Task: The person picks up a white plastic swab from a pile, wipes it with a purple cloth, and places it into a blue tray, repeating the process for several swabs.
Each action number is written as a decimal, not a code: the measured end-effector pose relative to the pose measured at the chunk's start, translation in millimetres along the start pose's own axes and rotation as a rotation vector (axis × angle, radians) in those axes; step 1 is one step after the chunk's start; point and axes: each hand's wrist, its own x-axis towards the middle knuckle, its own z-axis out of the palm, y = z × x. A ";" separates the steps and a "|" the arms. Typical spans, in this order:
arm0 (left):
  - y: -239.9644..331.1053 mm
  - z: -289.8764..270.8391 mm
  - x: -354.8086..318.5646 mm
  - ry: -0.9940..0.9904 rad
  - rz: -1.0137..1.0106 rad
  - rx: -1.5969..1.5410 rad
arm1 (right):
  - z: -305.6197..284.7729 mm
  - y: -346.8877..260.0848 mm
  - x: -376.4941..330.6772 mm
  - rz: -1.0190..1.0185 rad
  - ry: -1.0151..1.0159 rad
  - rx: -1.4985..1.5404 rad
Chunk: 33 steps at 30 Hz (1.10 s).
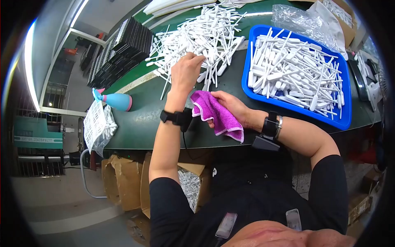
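Observation:
My right hand (233, 108) grips a purple cloth (217, 114) with a pale edge, folded over its fingers and hanging toward the table's front edge. The left hand (187, 73) reaches over the near side of a large pile of white plastic sticks (205, 35), each with a thick, rounded end. Its fingers are pinched together against the pile; what they hold is hidden. Just above the cloth, between my hands, a few sticks (208, 77) point toward me. Both wrists wear black strapped devices.
A blue tray (250, 78) heaped with similar sticks stands at right. At left are a light-blue spray bottle (117, 101), a clear bag of sticks (98, 126) and stacked black trays (119, 51). Clear plastic bags (302, 24) lie far right. Cardboard boxes (123, 181) stand below the green table (144, 133).

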 end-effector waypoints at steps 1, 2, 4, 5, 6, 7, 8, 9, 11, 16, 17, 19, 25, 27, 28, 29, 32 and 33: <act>1.9 -6.5 -3.8 0.095 -0.045 -0.084 | 2.4 -0.4 -0.6 -0.003 0.018 -0.003; 2.7 -10.8 -6.3 0.189 -0.091 -0.169 | 3.9 -0.6 -0.8 -0.006 0.036 -0.004; 0.9 -11.6 -5.4 0.276 -0.131 -0.252 | 2.8 -1.0 0.0 -0.014 0.053 0.001; -1.7 -10.7 -7.9 0.232 -0.121 -0.230 | 1.5 -1.8 -0.3 -0.010 0.055 -0.009; -4.1 -9.2 -10.1 0.189 -0.110 -0.209 | 0.1 -2.9 -0.7 -0.007 0.058 -0.019; -6.0 -7.6 -12.0 0.147 -0.099 -0.190 | 0.2 -3.1 -0.9 -0.004 0.063 -0.031; -6.1 -4.8 -13.7 0.150 -0.103 -0.188 | 1.0 -2.2 -0.9 -0.001 0.061 -0.034; -4.1 -0.8 -14.7 0.111 -0.080 -0.150 | 1.5 -0.9 -0.9 0.005 0.057 -0.030; -1.2 6.0 -11.0 0.036 -0.020 -0.080 | 2.2 -1.2 -1.1 0.003 0.055 -0.022; -4.4 8.7 -5.0 0.010 0.094 -0.093 | 4.8 -0.4 -2.2 0.004 0.091 -0.034; -4.8 4.6 -8.2 0.081 0.005 -0.187 | 3.6 -0.3 -2.1 0.001 0.066 -0.042; -5.2 -3.1 -20.8 0.218 -0.181 -0.370 | 1.5 0.9 -0.2 0.004 0.009 -0.055; 29.7 -50.6 -59.4 0.098 -0.766 -1.726 | -3.8 2.4 4.8 -0.165 0.125 0.062; 45.6 -51.3 -69.2 0.122 -0.789 -1.826 | 2.1 -2.8 2.4 -0.266 0.170 0.171; 48.1 -49.0 -75.0 0.126 -0.801 -1.831 | 2.3 -3.8 2.7 -0.255 0.176 0.172; 49.9 -45.3 -80.8 0.137 -0.810 -1.785 | 2.3 -4.9 3.1 -0.247 0.186 0.174; 55.9 -27.8 -94.1 0.153 -0.817 -1.702 | 3.4 -5.9 3.1 -0.240 0.212 0.173; 57.7 -17.8 -101.7 0.097 -0.788 -1.571 | 6.2 -4.1 5.4 -0.223 0.156 0.125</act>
